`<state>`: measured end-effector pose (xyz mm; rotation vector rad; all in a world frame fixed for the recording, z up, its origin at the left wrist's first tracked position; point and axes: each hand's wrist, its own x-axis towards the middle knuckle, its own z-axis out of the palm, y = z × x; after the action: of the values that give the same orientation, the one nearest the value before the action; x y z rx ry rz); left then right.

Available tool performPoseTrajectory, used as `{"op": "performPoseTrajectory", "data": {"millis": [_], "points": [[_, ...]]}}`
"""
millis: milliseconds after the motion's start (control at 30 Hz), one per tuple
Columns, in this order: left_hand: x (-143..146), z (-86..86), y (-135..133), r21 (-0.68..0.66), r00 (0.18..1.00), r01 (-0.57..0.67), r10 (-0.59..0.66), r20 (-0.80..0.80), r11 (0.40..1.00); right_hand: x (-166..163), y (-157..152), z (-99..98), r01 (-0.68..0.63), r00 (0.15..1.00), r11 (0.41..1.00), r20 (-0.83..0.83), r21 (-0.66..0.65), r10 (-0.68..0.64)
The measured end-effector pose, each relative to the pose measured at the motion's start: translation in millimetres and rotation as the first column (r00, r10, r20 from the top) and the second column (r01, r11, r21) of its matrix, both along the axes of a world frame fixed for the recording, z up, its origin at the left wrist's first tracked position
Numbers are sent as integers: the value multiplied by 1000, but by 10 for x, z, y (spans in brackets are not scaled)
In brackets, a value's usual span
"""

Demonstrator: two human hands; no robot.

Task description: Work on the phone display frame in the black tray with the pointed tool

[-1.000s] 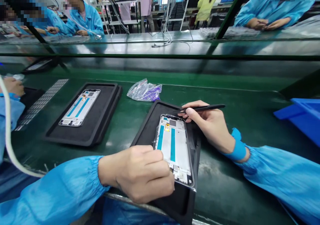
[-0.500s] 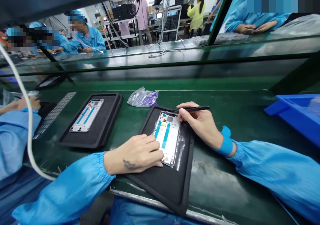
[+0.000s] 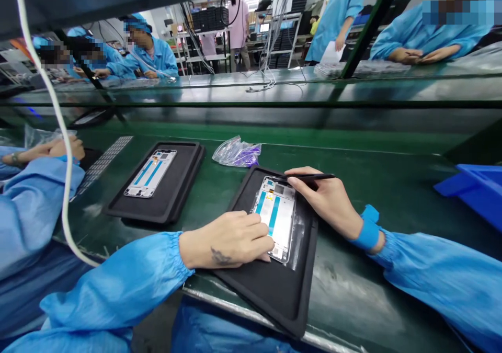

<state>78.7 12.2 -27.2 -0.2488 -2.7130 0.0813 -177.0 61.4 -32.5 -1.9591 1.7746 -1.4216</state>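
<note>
Both my hands work one phone frame (image 3: 274,218) lying in a black tray (image 3: 270,280), long axis running away from me: left hand (image 3: 231,240) fingers press its near edge, right hand (image 3: 327,198) pinches tweezers (image 3: 309,177) at its far end.

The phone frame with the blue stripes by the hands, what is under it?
The phone frame lies on clear plastic film in a black tray on the green belt. The left hand covers its near left corner, so that part stays hidden.
</note>
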Motion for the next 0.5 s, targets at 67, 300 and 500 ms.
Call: {"op": "performPoseTrajectory", "data": {"millis": [67,300,500], "points": [[-4,6,2,1,1000,1,-1,-3,1000,-13,-7,-1,2,1000,1000,-16,7,-2],[10,45,22,6,1000,-9,9,16,1000,-29,-24,-5,9,999,1000,-34,8,-9],[5,36,12,10,1000,1,-1,11,1000,-9,-21,22,-8,998,1000,-60,7,8]]}}
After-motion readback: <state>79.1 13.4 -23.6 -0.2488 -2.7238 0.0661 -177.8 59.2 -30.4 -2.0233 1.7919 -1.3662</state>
